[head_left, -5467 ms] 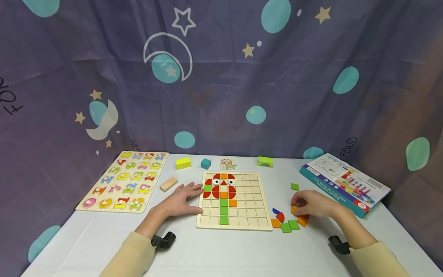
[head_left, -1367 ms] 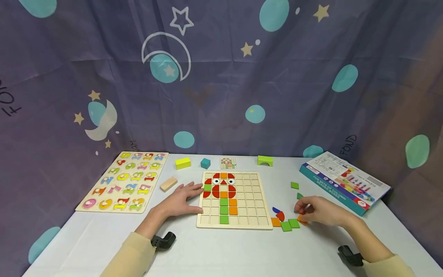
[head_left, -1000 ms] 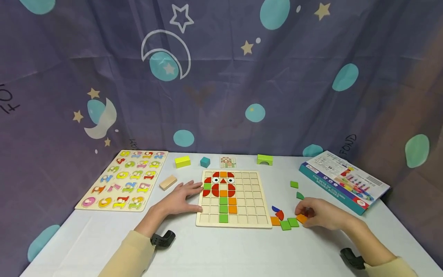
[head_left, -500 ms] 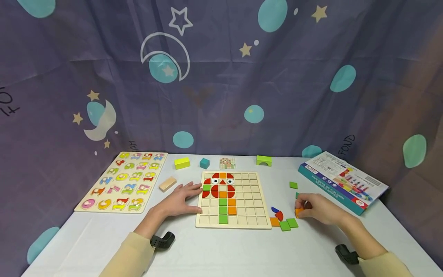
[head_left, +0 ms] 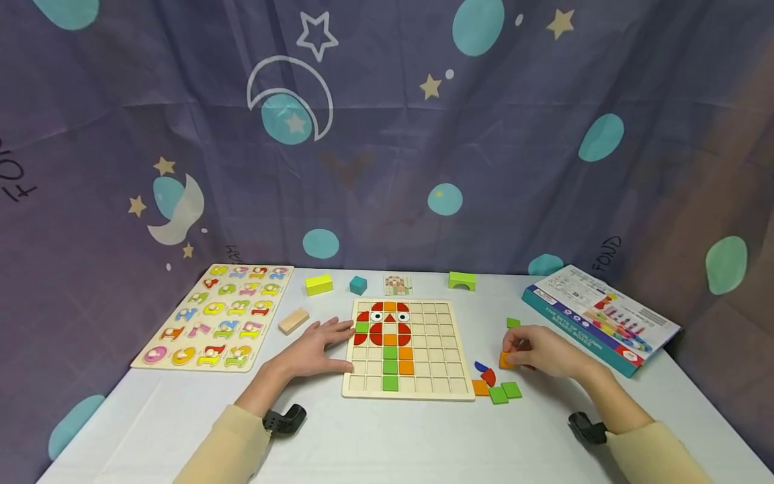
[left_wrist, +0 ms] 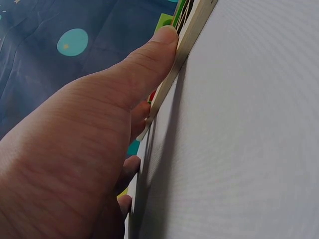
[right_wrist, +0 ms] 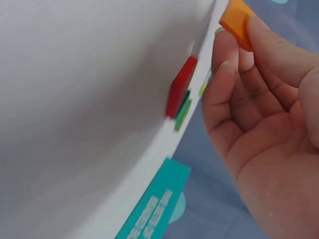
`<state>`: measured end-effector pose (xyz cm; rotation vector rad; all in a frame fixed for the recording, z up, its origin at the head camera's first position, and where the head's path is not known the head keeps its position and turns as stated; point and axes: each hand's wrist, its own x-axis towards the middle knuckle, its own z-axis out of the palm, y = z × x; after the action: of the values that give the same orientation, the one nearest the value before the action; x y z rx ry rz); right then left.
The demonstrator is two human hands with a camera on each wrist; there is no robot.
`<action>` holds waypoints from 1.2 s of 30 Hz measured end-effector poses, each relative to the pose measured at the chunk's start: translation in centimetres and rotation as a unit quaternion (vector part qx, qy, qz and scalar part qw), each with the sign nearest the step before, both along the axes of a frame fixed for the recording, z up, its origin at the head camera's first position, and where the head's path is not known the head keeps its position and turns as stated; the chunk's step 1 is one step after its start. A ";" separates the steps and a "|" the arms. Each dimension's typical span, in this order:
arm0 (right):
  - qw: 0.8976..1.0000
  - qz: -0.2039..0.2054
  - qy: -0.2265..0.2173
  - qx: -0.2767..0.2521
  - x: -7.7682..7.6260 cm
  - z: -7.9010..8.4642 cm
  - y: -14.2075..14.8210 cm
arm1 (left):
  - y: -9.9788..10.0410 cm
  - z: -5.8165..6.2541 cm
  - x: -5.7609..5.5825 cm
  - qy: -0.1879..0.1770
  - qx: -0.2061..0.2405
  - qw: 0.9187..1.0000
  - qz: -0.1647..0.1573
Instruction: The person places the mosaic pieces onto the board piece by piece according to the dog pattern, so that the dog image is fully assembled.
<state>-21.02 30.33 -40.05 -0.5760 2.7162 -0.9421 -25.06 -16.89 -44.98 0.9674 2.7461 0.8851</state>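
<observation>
My right hand (head_left: 547, 351) pinches an orange square tile (head_left: 505, 360) between thumb and fingers above the table, right of the board; the right wrist view shows the same orange tile (right_wrist: 237, 22) at the fingertips. My left hand (head_left: 314, 349) lies with spread, relaxed fingers at the left edge of the wooden grid board (head_left: 435, 363), and its thumb (left_wrist: 154, 55) touches the rim in the left wrist view. Red, orange and green pieces fill several cells on the board's left side, with two eye pieces near the top. Two orange squares (head_left: 406, 359) sit beside the green column.
Loose tiles lie right of the board: green squares (head_left: 511, 390), an orange square (head_left: 480, 388), a red quarter piece (head_left: 488, 377) and a blue piece (head_left: 480, 366). A box (head_left: 601, 319) stands at right, a number puzzle (head_left: 224, 316) at left. Blocks and a pattern card (head_left: 398, 285) lie behind.
A second orange square has appeared below the first on the board. My right hand has since picked up another orange tile and moved it left and slightly away. My left hand stays put.
</observation>
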 end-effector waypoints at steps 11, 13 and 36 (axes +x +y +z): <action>1.000 0.015 0.015 -0.019 -2.2 1.4 -5.3 | -0.1 0.1 -0.1 0.000 -0.011 1.000 0.003; 0.999 0.026 0.019 -0.023 -2.6 1.5 -6.4 | -0.1 0.1 -0.1 0.001 -0.013 1.000 0.002; 0.994 0.101 0.028 0.027 -4.5 -0.2 -13.8 | 0.0 0.0 0.0 -0.001 -0.008 1.000 -0.001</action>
<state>-25.50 16.58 -40.21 -0.8613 2.6591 -0.8111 -25.10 -16.91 -44.94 0.9656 2.7458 0.8608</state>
